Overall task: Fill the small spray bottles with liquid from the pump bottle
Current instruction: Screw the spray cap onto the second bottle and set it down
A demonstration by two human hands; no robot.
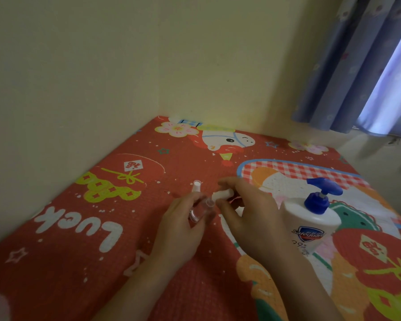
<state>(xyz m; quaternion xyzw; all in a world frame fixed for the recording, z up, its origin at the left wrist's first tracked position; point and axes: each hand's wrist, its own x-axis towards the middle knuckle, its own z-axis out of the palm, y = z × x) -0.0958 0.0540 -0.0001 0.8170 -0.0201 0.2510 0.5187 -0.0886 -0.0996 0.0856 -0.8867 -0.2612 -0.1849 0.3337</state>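
hands (218,218) around clear cylindrical bottle (200,208)

pump bottle (310,218) blocks right, mat (83,228) left open

We see the left hand (181,230) gripping a clear spray bottle (200,208), tilted, while the right hand (250,218) pinches its white cap (221,195) at the neck. Another bottle (196,186) stands just behind. The pump bottle (310,224) stands right of them on the red mat (83,232).

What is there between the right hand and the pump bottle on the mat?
Nothing lies there. In the head view, the right hand and the white pump bottle sit side by side, with only a thin strip of the red patterned mat between them.
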